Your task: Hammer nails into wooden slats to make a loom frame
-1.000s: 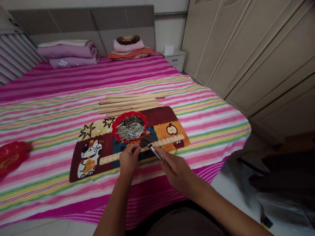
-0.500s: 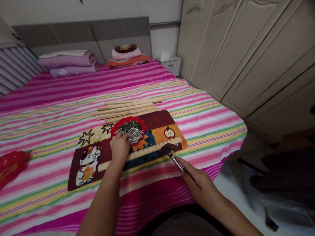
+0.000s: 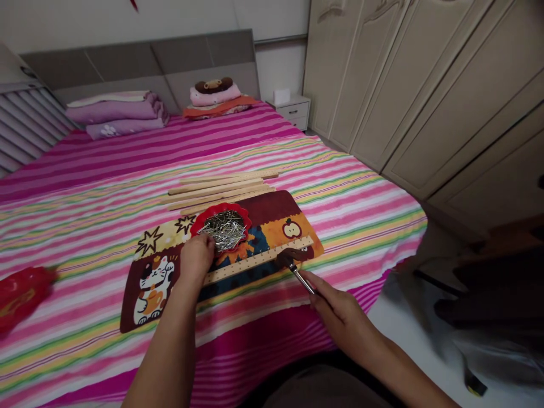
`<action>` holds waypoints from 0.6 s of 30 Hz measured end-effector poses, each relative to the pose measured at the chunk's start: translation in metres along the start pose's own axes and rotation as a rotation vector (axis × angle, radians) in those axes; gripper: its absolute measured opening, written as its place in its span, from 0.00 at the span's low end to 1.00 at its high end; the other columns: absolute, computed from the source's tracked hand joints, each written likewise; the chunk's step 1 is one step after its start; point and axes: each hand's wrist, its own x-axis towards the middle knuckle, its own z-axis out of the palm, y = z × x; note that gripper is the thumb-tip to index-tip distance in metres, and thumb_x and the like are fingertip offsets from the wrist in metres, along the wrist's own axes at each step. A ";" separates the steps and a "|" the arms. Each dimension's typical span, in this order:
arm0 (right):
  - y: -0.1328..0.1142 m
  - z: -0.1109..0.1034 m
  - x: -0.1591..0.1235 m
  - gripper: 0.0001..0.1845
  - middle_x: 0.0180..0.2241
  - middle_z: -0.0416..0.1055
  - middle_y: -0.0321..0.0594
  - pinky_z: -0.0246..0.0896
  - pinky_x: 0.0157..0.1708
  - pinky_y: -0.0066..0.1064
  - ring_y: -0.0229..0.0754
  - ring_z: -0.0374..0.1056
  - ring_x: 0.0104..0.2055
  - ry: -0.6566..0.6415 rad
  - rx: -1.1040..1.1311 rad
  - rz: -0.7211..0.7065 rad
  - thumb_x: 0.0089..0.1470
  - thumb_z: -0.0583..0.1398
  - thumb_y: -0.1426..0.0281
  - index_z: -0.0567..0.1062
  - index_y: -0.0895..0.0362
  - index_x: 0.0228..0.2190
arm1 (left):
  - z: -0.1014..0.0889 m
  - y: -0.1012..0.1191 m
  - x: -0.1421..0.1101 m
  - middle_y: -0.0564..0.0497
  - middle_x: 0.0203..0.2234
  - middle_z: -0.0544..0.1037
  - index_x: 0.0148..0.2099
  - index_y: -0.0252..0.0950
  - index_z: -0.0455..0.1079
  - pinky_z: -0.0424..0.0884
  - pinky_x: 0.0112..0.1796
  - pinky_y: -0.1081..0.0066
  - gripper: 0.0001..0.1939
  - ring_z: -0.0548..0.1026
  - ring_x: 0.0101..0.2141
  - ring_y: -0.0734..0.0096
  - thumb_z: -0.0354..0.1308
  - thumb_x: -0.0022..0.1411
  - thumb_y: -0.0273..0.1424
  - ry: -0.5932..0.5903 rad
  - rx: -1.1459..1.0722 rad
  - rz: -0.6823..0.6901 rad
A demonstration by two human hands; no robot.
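While the hammer [image 3: 302, 279] is gripped by its handle in the right hand [image 3: 346, 317], the left hand [image 3: 198, 258] is held at the near left rim of the red bowl [image 3: 244, 211], in which loose nails [image 3: 225, 229] are heaped. The left fingers are bunched, but whether a nail is pinched between them cannot be told, since the fingertips are largely turned from view. Part of the bowl's rim is covered by that hand, and the left end of the perforated wooden strip [image 3: 246, 263] is hidden behind the hand and forearm. Small dark marks along the strip cannot be made out clearly as nails or holes. The hammer's dark head is seen over the strip's right part; contact cannot be confirmed. On the red object [image 3: 23, 294], cut off at the left edge, a gold marking is too blurred to be read. A cat and an apple are printed on the mat [image 3: 272, 207], across which the strip is laid, its long axis slanted away toward the right. The hammer is pointed away and leftward. Beyond the mat, more wooden strips [image 3: 221, 187] are laid roughly sideways on the bed [image 3: 340, 198].
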 end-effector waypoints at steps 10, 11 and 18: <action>-0.009 0.001 0.000 0.25 0.34 0.77 0.41 0.70 0.34 0.29 0.38 0.72 0.31 -0.049 0.025 -0.002 0.60 0.48 0.72 0.64 0.61 0.58 | -0.005 -0.004 -0.005 0.50 0.28 0.78 0.31 0.40 0.74 0.64 0.33 0.71 0.10 0.74 0.32 0.64 0.52 0.54 0.35 0.003 -0.182 -0.053; -0.008 0.001 0.000 0.25 0.35 0.78 0.41 0.70 0.35 0.30 0.39 0.73 0.32 -0.048 0.028 0.000 0.60 0.48 0.72 0.64 0.61 0.58 | -0.008 -0.005 -0.006 0.50 0.27 0.78 0.31 0.40 0.74 0.64 0.33 0.71 0.09 0.74 0.31 0.64 0.52 0.53 0.35 0.009 -0.223 -0.090; -0.003 0.002 0.000 0.26 0.25 0.74 0.36 0.68 0.27 0.29 0.38 0.68 0.23 -0.045 -0.013 0.008 0.60 0.48 0.72 0.64 0.63 0.58 | -0.029 -0.014 -0.026 0.55 0.26 0.78 0.30 0.40 0.72 0.63 0.32 0.73 0.10 0.72 0.28 0.69 0.53 0.49 0.38 0.014 -0.465 -0.210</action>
